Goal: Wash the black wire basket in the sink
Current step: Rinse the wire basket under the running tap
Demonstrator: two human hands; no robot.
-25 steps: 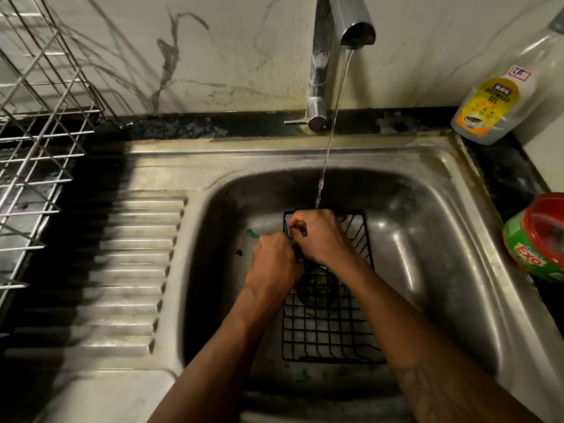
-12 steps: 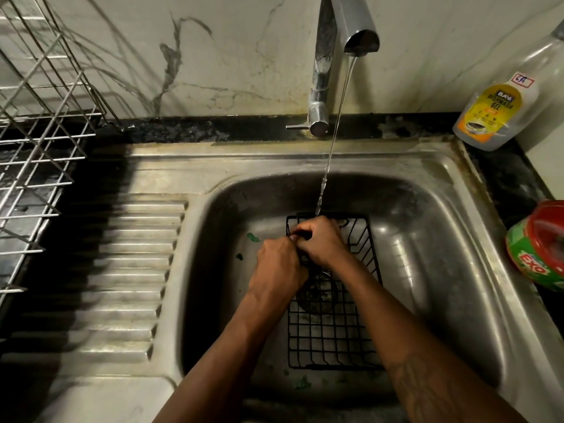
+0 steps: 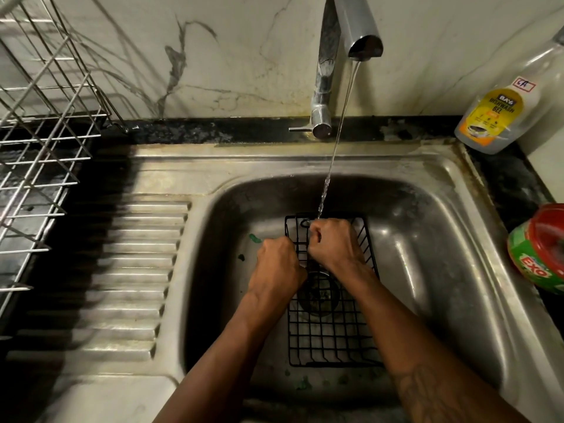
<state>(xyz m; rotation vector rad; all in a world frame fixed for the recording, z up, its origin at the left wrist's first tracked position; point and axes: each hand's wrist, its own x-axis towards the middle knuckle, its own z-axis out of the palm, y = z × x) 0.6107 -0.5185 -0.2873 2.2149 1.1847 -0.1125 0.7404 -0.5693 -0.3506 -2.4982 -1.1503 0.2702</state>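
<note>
One black wire basket [image 3: 332, 337] lies flat in the sink [image 3: 427, 239], over the drain [image 3: 319, 293], its near edge close to the front wall. Two hands work its far end: the left hand [image 3: 279, 267] is curled on the left rim, and the right hand [image 3: 335, 244] is clenched on the far wires under the one tap's [image 3: 351, 25] thin stream. There's bare basin on both sides, wider on the right. One dishwash gel bottle [image 3: 500, 114] and one Exo tub [image 3: 540, 248] stand on the table at right, one wire dish rack [image 3: 39, 132] at left.

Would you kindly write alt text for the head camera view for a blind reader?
The left hand and right hand grip the far end of a black wire basket lying in a sink, under a thin stream from the tap. A dish rack stands left.
</note>
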